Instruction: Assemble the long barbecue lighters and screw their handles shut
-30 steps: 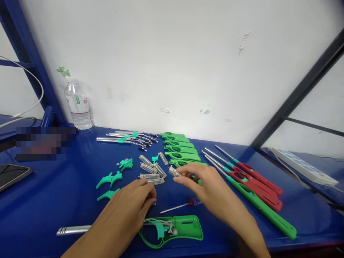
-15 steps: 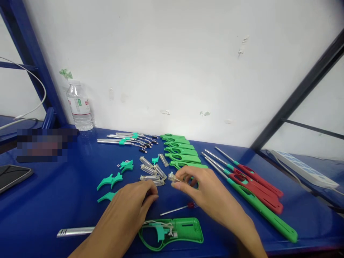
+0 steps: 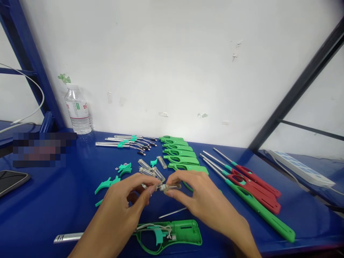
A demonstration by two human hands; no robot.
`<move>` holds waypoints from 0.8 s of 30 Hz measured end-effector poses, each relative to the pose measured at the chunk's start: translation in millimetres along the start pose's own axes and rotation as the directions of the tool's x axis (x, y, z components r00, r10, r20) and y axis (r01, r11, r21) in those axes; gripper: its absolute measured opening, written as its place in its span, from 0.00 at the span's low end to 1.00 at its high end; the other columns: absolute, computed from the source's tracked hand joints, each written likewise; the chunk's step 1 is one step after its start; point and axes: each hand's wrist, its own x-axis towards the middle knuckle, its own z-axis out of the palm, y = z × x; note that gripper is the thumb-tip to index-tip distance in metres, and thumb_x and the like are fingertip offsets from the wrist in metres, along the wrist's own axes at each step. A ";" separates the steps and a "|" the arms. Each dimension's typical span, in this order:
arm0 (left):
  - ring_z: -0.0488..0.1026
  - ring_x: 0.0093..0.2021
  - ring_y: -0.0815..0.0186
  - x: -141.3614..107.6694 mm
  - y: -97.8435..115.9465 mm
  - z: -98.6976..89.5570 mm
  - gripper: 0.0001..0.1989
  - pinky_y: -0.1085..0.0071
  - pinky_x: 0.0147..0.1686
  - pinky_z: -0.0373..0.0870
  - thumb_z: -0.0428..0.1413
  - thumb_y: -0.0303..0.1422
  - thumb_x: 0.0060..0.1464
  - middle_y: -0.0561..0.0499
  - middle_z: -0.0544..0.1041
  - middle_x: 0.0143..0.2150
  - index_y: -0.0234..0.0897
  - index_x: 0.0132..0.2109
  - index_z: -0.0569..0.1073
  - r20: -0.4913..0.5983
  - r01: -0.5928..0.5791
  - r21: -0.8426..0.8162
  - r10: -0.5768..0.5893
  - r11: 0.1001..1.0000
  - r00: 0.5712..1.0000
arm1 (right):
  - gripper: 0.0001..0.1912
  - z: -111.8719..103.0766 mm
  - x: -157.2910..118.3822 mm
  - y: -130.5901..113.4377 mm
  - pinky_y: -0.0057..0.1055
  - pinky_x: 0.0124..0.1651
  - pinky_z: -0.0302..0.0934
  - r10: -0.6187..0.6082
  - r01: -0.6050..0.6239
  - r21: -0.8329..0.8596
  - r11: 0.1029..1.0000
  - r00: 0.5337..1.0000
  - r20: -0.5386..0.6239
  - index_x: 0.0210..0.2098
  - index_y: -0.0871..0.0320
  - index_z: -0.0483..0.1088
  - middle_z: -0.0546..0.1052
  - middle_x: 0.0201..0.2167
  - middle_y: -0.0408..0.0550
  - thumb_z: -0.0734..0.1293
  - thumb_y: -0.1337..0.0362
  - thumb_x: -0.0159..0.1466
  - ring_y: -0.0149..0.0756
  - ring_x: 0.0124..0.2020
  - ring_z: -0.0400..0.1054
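Observation:
Between the thumb and fingers of my right hand (image 3: 200, 191) is a clear lighter fuel tank (image 3: 172, 186), lying level with its white valve end to the left. My left hand (image 3: 134, 195) pinches at that valve end; what sits in its fingertips is too small to make out. Below both hands lies an opened green lighter shell half (image 3: 186, 232), with a teal trigger (image 3: 159, 235) and white wires inside. Its metal tube (image 3: 68, 237) reaches left, partly hidden by my left forearm. More clear fuel tanks (image 3: 158, 174) lie just beyond my fingers.
Teal triggers (image 3: 103, 185) lie left of my hands, and a screwdriver (image 3: 172, 213) lies between them, its handle hidden. Farther back are metal lighter tubes (image 3: 110, 144) and green shells (image 3: 181, 160). Red lighters (image 3: 258, 190) and a green lighter (image 3: 264, 211) lie right. A water bottle (image 3: 77, 114) stands back left.
My left hand has risen from the table to the fuel tank's valve end. My right hand has brought the tank slightly left and down, so both hands meet at it.

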 end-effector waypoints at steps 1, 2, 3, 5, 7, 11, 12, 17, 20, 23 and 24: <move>0.83 0.29 0.60 -0.1 1.2 0.1 0.14 0.69 0.29 0.78 0.58 0.48 0.61 0.52 0.87 0.32 0.45 0.39 0.82 0.006 0.018 -0.014 -0.018 1.000 1.000 | 0.05 0.2 0.3 0.2 0.33 0.56 0.65 -0.007 0.007 -0.006 1.000 1.000 -0.003 0.47 0.49 0.81 0.88 0.45 0.36 0.78 0.65 0.76 0.39 0.50 0.82; 0.83 0.29 0.60 0.0 2.2 0.3 0.15 0.69 0.29 0.78 0.58 0.48 0.60 0.52 0.87 0.32 0.45 0.40 0.81 0.009 0.034 -0.031 -0.034 0.999 0.999 | 0.04 0.3 0.7 0.5 0.33 0.56 0.65 -0.009 0.009 -0.011 1.000 1.000 -0.005 0.47 0.49 0.81 0.88 0.45 0.36 0.78 0.65 0.76 0.40 0.51 0.82; 0.82 0.29 0.60 0.3 2.9 0.5 0.15 0.69 0.28 0.78 0.58 0.49 0.60 0.52 0.87 0.33 0.44 0.41 0.80 0.008 0.047 -0.048 -0.046 0.998 0.999 | 0.04 0.3 1.2 0.8 0.34 0.56 0.66 -0.010 0.010 -0.017 1.000 1.000 -0.005 0.47 0.49 0.81 0.88 0.45 0.36 0.78 0.65 0.77 0.40 0.51 0.82; 0.83 0.30 0.60 1.0 3.6 1.2 0.15 0.69 0.28 0.78 0.58 0.50 0.60 0.51 0.86 0.34 0.44 0.42 0.78 0.011 0.059 -0.075 -0.059 0.995 0.998 | 0.03 0.1 1.8 1.5 0.35 0.56 0.66 -0.011 0.011 -0.033 0.999 1.000 -0.001 0.47 0.49 0.81 0.88 0.46 0.37 0.77 0.65 0.77 0.41 0.51 0.82; 0.83 0.31 0.60 1.8 3.7 2.1 0.15 0.69 0.28 0.78 0.57 0.50 0.60 0.51 0.86 0.34 0.44 0.42 0.76 0.008 0.063 -0.088 -0.063 0.994 0.998 | 0.02 -0.2 2.2 2.1 0.36 0.56 0.65 -0.015 0.015 -0.048 0.999 1.000 0.012 0.47 0.49 0.81 0.89 0.47 0.37 0.77 0.64 0.78 0.42 0.51 0.82; 0.80 0.29 0.62 2.3 3.9 4.1 0.14 0.69 0.28 0.77 0.58 0.49 0.60 0.52 0.84 0.34 0.45 0.40 0.74 0.009 0.067 -0.096 -0.066 0.993 0.998 | 0.02 -0.1 1.8 2.4 0.36 0.55 0.65 -0.018 0.019 -0.053 0.998 1.000 0.017 0.47 0.49 0.81 0.89 0.48 0.37 0.77 0.63 0.78 0.42 0.51 0.81; 0.79 0.29 0.62 2.3 4.0 4.4 0.13 0.69 0.28 0.77 0.58 0.49 0.60 0.52 0.84 0.34 0.45 0.40 0.74 0.009 0.068 -0.099 -0.068 0.993 0.998 | 0.02 0.1 1.5 2.4 0.36 0.56 0.65 -0.020 0.021 -0.051 0.998 1.000 0.013 0.47 0.49 0.81 0.89 0.48 0.36 0.77 0.63 0.78 0.41 0.51 0.81; 0.75 0.27 0.64 1.9 3.7 4.6 0.15 0.69 0.26 0.74 0.58 0.50 0.60 0.54 0.81 0.32 0.44 0.42 0.77 -0.002 0.070 -0.107 -0.071 0.992 0.997 | 0.02 1.6 0.7 3.6 0.36 0.55 0.64 -0.020 0.022 -0.053 0.998 0.999 0.041 0.47 0.48 0.81 0.88 0.47 0.35 0.77 0.63 0.78 0.41 0.50 0.80; 0.74 0.26 0.64 1.4 2.7 4.7 0.15 0.70 0.25 0.73 0.58 0.50 0.60 0.55 0.78 0.29 0.44 0.43 0.76 0.004 0.075 -0.117 -0.075 0.990 0.997 | 0.03 2.0 1.2 3.9 0.37 0.56 0.64 -0.020 0.023 -0.062 0.998 0.999 0.045 0.48 0.49 0.81 0.88 0.48 0.36 0.77 0.63 0.78 0.42 0.51 0.80; 0.73 0.25 0.63 0.8 1.0 5.0 0.14 0.69 0.25 0.73 0.58 0.49 0.60 0.57 0.74 0.26 0.45 0.42 0.74 0.002 0.075 -0.114 -0.075 0.991 0.997 | 0.02 1.7 2.0 2.9 0.37 0.56 0.64 -0.021 0.022 -0.051 0.998 0.999 0.034 0.48 0.48 0.81 0.88 0.47 0.36 0.77 0.63 0.78 0.41 0.51 0.80; 0.73 0.26 0.63 0.7 0.3 4.9 0.14 0.69 0.25 0.73 0.57 0.49 0.60 0.57 0.74 0.26 0.45 0.42 0.75 0.004 0.075 -0.110 -0.075 0.991 0.997 | 0.02 1.5 2.2 2.5 0.37 0.55 0.64 -0.019 0.021 -0.046 0.999 0.999 0.034 0.47 0.48 0.81 0.88 0.47 0.36 0.77 0.63 0.78 0.41 0.50 0.80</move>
